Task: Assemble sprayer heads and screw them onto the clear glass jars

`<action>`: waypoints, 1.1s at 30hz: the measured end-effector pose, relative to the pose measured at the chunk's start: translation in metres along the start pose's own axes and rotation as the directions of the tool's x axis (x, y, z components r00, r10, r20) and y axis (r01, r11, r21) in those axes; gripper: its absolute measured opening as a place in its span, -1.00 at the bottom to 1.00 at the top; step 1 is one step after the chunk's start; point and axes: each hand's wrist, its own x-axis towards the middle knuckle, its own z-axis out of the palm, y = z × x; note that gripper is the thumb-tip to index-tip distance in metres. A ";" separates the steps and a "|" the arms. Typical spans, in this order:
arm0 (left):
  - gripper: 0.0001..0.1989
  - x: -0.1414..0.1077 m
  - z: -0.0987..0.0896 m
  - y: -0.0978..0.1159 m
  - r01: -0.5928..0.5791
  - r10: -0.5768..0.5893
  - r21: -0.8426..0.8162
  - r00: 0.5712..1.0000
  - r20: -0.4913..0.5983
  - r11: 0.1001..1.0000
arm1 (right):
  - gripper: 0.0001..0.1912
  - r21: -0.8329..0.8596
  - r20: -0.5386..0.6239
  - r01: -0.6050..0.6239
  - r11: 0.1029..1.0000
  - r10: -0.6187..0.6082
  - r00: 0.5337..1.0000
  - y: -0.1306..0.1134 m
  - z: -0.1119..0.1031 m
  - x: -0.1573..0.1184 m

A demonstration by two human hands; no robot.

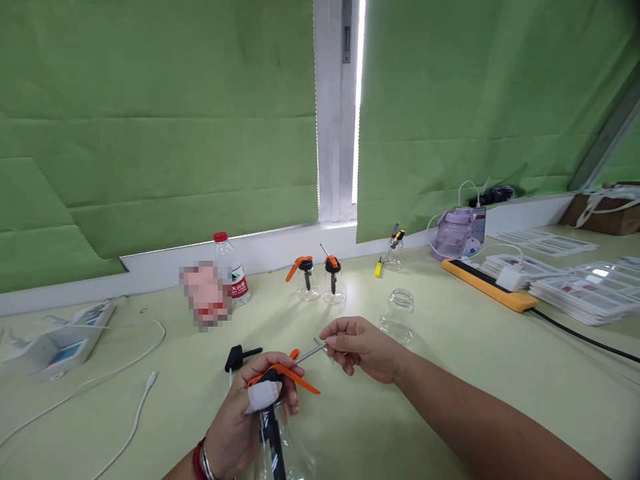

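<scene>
At the lower middle, my left hand (pixel 237 417) is wrapped round the neck of a clear bottle (pixel 295 453) topped by an orange and black spray head (pixel 297 379). A black tube or part runs down inside this bottle. A thin metal rod (pixel 311 353) sticks out from the spray head toward the right. My right hand (pixel 361 348) pinches the rod's far tip between thumb and fingers. Just left of the hands lies a black nozzle piece (pixel 240 358). An open clear bottle (pixel 400 313) rests beyond my right forearm.
Two spray bottles (pixel 307 287) (pixel 334 290) stand near the window ledge, beside a red-capped water bottle (pixel 239 283). Screwdrivers (pixel 397 237) stand in a small jar. An orange power strip (pixel 490 285), papers (pixel 585 293) and a purple jug (pixel 450 235) are right; white cables (pixel 135 420) lie left.
</scene>
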 end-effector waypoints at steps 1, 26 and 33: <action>-0.77 0.000 0.000 0.000 -0.002 0.002 0.001 1.000 -0.002 1.000 | -0.65 -0.005 0.002 -0.022 1.000 0.022 1.000 0.001 0.000 0.000; -0.77 0.005 -0.003 0.002 0.054 -0.055 -0.084 0.998 -0.007 0.995 | -0.65 -0.087 -0.056 0.078 0.993 -0.083 0.995 0.002 0.007 0.003; -0.79 0.005 -0.004 0.004 0.062 -0.063 -0.095 0.998 -0.008 0.994 | -0.81 -0.256 -0.081 0.194 0.947 -0.221 0.972 0.000 -0.007 0.006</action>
